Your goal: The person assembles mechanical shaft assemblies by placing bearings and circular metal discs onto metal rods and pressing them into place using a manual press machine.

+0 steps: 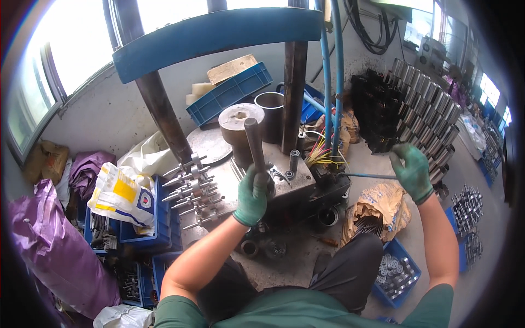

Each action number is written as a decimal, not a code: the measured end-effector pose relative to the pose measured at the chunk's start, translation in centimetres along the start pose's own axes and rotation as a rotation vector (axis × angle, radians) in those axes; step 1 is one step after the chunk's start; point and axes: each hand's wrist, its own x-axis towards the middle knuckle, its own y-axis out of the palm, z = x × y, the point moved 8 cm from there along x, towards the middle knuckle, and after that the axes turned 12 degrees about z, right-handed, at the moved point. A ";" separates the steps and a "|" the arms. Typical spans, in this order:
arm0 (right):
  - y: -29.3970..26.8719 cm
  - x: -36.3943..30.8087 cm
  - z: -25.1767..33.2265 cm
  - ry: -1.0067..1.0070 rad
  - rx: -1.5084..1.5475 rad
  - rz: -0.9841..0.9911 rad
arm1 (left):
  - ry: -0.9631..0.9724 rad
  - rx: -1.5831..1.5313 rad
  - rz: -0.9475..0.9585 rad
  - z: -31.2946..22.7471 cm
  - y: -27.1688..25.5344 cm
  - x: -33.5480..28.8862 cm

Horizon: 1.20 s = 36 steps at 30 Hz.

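Note:
My left hand [252, 198], in a green glove, is wrapped round a thick metal rod [253, 136] that stands nearly upright over the press bed [292, 188]. My right hand [413, 172], gloved too, is raised at the right by the outer end of a thin blue lever [372, 176]. Its fingers are loosely curled and apart, not closed round the lever; whether the palm touches it is unclear. Behind the rod stands a heavy round metal block [240, 117]. A short cylindrical part [294, 160] stands on the bed to the rod's right. Several shafted metal parts [197, 188] lie to its left.
A blue crossbeam [219, 41] on dark posts spans the far side. Blue hoses [338, 76] hang at its right. A torn paper sack [383, 205] and a blue crate of parts [395, 273] lie near my right knee. Metal cylinders [429, 104] are stacked at the far right.

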 end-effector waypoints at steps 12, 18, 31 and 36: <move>13.1 -2.1 15.6 -0.414 0.183 0.176 | -0.878 -0.553 -0.370 15.2 1.1 -9.9; 24.4 -4.5 11.2 -0.062 0.576 0.594 | -0.897 -0.546 -0.412 16.9 0.9 -9.9; 28.7 -5.1 9.8 -0.083 0.542 0.964 | -0.318 0.827 0.378 3.2 4.5 -13.2; 29.5 -4.8 10.2 -0.219 0.507 0.976 | -0.303 0.237 -0.001 -1.1 -1.1 -14.0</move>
